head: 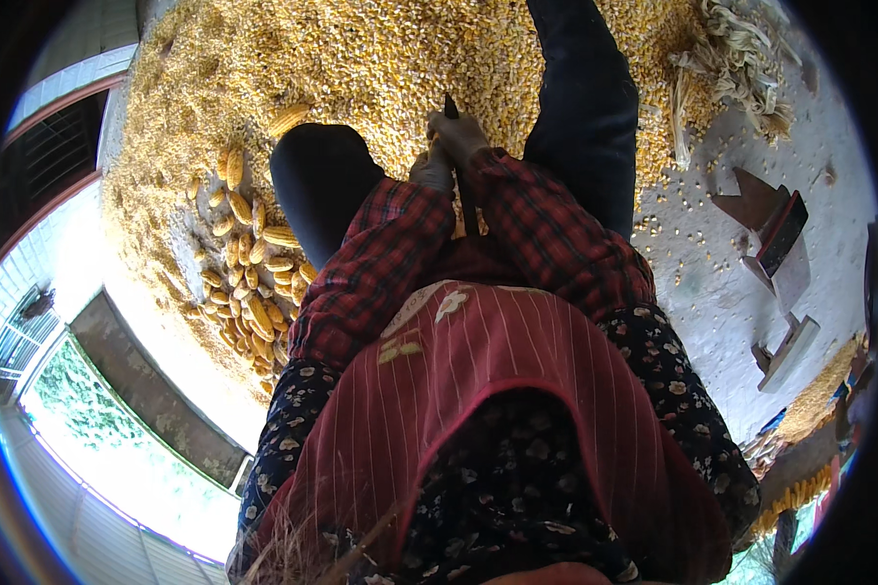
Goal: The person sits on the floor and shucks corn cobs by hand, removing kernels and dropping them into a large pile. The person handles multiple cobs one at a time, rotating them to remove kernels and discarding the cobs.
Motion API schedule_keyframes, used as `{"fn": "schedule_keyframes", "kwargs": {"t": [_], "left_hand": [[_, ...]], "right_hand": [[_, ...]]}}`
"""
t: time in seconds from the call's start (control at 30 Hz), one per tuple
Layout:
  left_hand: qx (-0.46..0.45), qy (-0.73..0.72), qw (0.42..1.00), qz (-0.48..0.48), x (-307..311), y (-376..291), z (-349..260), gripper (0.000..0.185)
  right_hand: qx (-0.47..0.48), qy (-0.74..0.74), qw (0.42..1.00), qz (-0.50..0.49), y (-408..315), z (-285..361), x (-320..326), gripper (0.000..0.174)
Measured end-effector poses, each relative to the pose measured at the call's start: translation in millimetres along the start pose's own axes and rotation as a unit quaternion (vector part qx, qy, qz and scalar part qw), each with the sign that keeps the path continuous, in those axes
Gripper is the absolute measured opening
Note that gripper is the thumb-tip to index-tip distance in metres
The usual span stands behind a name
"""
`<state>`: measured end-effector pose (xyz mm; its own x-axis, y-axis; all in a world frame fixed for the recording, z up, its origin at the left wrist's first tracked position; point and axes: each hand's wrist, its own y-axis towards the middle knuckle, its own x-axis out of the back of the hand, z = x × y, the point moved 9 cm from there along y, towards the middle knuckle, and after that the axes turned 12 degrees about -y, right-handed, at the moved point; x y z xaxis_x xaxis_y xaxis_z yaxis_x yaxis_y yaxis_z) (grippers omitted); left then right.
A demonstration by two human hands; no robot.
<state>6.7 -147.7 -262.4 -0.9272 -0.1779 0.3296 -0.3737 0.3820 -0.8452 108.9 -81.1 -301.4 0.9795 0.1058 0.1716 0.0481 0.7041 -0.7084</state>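
Note:
Between my legs a dark, narrow pointed bar [468, 208] runs away from me, its tip showing just past my hands. My right hand [459, 135] lies over the bar near that tip, fingers curled toward the left. Close against it, on the bar's left side, is my left hand [433, 172]. The hands overlap, and whatever may be between them is hidden. Loose corn kernels [410, 58] cover the floor beyond both hands. One yellow corn cob [289, 119] rests on the kernels just past my left knee.
Several corn cobs [260, 318] are heaped on the left. Dry husks [746, 66] lie at the far right. A wooden piece of furniture, perhaps a small stool [779, 234], is on the concrete floor [691, 219] among scattered kernels. A low wall [154, 387] stands at left.

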Motion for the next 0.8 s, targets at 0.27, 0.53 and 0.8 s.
{"fn": "schedule_keyframes", "kwargs": {"t": [0.27,0.53,0.8], "left_hand": [[0.152,-0.221,0.928,0.258,-6,-44,2,0.047],[-0.060,0.022,0.994,0.089,-5,55,17,0.057],[-0.140,-0.023,0.989,0.033,-16,38,11,0.055]], "right_hand": [[-0.007,0.095,0.994,0.051,-7,8,-1,0.035],[0.047,0.135,0.986,0.083,10,3,-10,0.042],[0.031,0.149,0.985,0.076,-5,10,-7,0.035]]}}
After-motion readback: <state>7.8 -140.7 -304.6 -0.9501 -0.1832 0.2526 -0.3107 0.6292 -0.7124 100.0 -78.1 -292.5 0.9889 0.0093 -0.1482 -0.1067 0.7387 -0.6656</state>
